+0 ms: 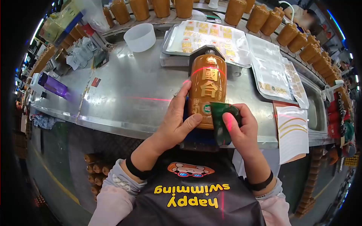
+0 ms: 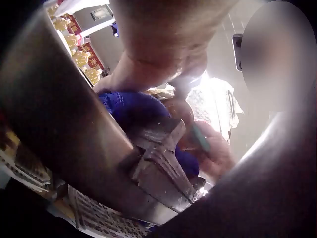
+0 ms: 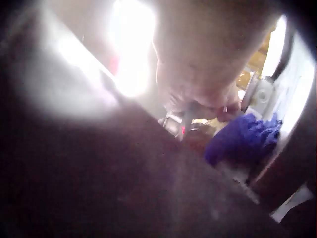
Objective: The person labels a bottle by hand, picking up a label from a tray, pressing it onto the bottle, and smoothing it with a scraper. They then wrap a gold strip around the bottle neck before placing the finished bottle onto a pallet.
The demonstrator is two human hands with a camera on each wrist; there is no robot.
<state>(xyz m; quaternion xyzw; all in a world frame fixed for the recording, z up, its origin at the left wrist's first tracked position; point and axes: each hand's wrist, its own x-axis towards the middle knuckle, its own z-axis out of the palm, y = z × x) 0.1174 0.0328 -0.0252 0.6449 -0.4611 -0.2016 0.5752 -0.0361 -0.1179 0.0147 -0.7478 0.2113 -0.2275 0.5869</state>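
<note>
A brown bottle (image 1: 209, 81) with gold characters lies on a dark holder, its neck pointing away from the body. My left hand (image 1: 174, 116) rests along the bottle's left side, fingers extended and thumb on its lower front. My right hand (image 1: 245, 132) pinches a dark green flat piece (image 1: 222, 122), thumb on top, with its edge against the small green label near the bottle's base. In the left wrist view the green piece (image 2: 200, 138) shows beside blue cloth (image 2: 133, 106). The right wrist view shows the right hand (image 3: 203, 99) near blue cloth (image 3: 242, 139), its fingertips partly hidden.
Trays with gold-printed sheets (image 1: 211, 34) lie behind and right of the bottle (image 1: 271, 75). A white round tub (image 1: 140, 37) stands back left, a purple bottle (image 1: 53, 85) far left. White strips (image 1: 292, 132) overhang the front edge at right. Brown bottles (image 1: 235, 12) line the back.
</note>
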